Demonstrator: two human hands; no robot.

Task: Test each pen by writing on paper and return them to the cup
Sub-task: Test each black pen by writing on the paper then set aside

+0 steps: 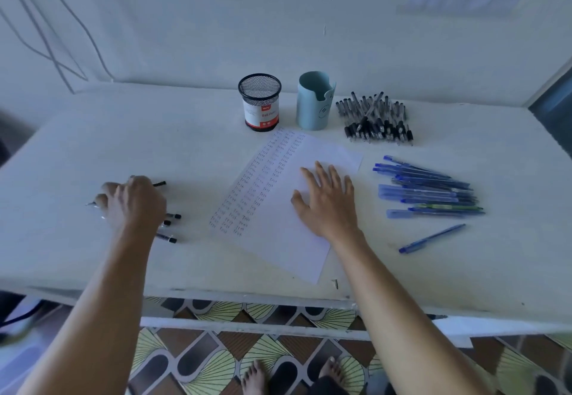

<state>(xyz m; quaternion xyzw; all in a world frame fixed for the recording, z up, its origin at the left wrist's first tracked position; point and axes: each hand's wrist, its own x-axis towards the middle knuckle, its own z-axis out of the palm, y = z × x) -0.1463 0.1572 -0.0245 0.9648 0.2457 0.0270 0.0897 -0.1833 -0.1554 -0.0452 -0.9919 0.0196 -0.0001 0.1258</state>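
Left hand [133, 201] curls over the loose black pens [169, 228] left of the paper [278, 240], probably gripping one; fingers are hidden. Right hand [326, 196] lies spread flat on the sheet. Lift one pen only, keep the sheet pinned, write in blank space, then drop it in the mesh cup [259, 102].

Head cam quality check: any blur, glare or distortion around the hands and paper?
Head view: dim, bluish, flat light, with no glare and only faint shadows. The wide lens bows the table edges. The left hand and black pens look slightly smeared. The right hand and paper are sharper, though the writing is soft.
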